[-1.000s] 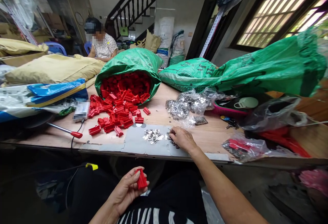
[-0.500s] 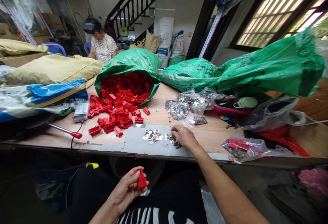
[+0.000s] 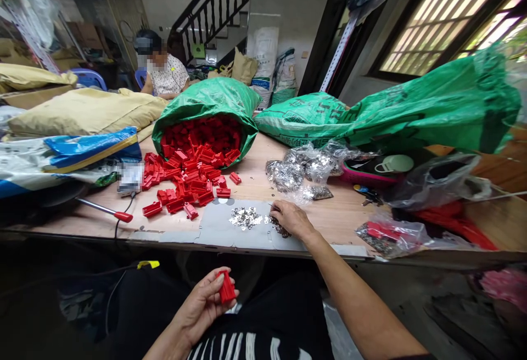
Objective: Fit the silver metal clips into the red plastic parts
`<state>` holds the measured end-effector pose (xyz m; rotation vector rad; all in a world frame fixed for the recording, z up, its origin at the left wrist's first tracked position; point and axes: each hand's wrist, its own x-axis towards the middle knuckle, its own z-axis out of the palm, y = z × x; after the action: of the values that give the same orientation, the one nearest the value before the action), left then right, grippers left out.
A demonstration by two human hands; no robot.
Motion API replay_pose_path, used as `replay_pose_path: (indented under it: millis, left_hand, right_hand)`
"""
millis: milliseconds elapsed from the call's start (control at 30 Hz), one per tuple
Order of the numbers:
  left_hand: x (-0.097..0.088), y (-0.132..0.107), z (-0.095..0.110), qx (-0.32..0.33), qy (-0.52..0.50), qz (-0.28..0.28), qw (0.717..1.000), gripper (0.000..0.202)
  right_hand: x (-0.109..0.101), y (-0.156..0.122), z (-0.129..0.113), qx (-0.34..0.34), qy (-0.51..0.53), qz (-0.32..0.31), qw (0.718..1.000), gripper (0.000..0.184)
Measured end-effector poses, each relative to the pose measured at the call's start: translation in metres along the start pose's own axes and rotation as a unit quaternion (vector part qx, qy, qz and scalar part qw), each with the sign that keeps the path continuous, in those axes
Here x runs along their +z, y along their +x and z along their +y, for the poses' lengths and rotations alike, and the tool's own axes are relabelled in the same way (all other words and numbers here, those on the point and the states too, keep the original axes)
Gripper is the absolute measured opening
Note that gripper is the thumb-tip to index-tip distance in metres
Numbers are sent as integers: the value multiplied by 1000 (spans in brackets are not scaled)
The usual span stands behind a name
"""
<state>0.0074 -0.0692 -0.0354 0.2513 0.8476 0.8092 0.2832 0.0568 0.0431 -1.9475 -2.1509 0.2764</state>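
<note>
Above my lap, my left hand [image 3: 212, 297] grips a red plastic part [image 3: 226, 287] between thumb and fingers. My right hand [image 3: 291, 218] rests at a small pile of dark metal pieces [image 3: 280, 229] on a grey sheet [image 3: 218, 234]. Its fingers are pinched together, and a thin dark tip shows by them; what they hold is too small to name. Just left of that hand lies a pile of shiny silver metal pieces [image 3: 246, 218]. Many more red plastic parts [image 3: 193, 184] spill over the table from a green sack [image 3: 214, 94].
Clear bags of metal pieces [image 3: 284, 175] lie beyond my right hand, near a pink basket [image 3: 366, 179]. A red-tipped lever [image 3: 122, 217] sticks out at left. Another green sack [image 3: 370, 121] stretches across the back right. A person [image 3: 167, 74] sits across the table.
My right hand has shifted slightly left over the dark metal pieces. My left hand keeps the red plastic part in nearly the same place.
</note>
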Motion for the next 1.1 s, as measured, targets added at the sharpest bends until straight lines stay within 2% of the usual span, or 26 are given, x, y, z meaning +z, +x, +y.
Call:
replay_pose_path:
  millis: [300,633,900,1000,1100]
  left_hand:
    - [2,-1,-1,-3,4,2,1000,41]
    - [2,-2,-1,-5,9,3,1000,43]
    - [2,1,-1,-5,0,-13,1000,43]
    - [8,0,6,28,2,-1,1000,42]
    - [19,-2,18,114,19,12,993,40]
  right_hand:
    - [-5,-3,7,-9,0,-2,1000,13]
    - [-4,-4,4,-14,8,0,1000,11]
    - [-12,-4,4,-22,54,20,998,11]
    - [-12,-4,2,-40,89,29,995,13]
    - [-8,-10,-6,-60,178,38,982,17]
